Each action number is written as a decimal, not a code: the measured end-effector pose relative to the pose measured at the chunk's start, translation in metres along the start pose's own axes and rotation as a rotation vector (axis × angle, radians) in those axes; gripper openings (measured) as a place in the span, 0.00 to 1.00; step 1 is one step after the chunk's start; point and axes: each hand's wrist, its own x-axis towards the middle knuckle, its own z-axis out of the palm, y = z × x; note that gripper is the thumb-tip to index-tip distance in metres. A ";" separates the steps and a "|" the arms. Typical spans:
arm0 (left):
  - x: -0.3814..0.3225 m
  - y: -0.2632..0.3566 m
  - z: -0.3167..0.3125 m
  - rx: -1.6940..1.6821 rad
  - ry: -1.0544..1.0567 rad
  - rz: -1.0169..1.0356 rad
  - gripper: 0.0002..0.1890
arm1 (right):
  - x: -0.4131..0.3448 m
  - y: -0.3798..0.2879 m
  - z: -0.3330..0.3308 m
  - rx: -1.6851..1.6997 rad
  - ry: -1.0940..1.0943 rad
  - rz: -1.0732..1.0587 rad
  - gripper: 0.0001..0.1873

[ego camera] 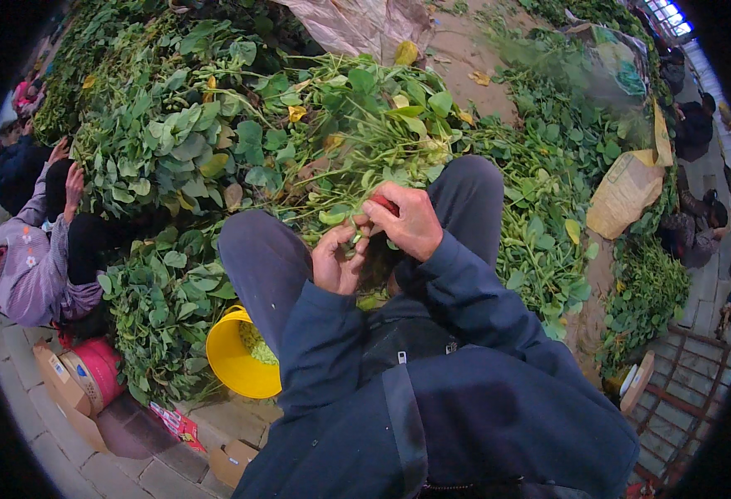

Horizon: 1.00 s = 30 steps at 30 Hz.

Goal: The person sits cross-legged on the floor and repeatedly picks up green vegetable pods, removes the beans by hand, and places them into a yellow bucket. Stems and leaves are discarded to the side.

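Between my knees, my left hand [339,261] is curled around a small green bean pod [357,237] with its fingertips. Just right of it, my right hand [410,219] grips a small red object [384,204], whose kind I cannot tell, close to the left fingers. A green pod [332,218] shows at the fingertips. Cut bean plants [365,143] with leaves and pods lie heaped before me. By my left thigh, a yellow bucket [228,355] holds shelled green beans [256,346].
A person in a patterned sleeve [35,268] sits at the left near a pink container [100,371]. Cardboard boxes [231,461] lie on the paving. A woven sack [627,187] rests on plants at the right, with more people beyond. Plastic sheeting [365,25] lies at the top.
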 end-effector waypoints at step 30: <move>-0.268 0.100 -0.412 0.562 1.181 0.132 0.13 | -0.131 0.034 -0.449 -0.618 0.524 0.335 0.08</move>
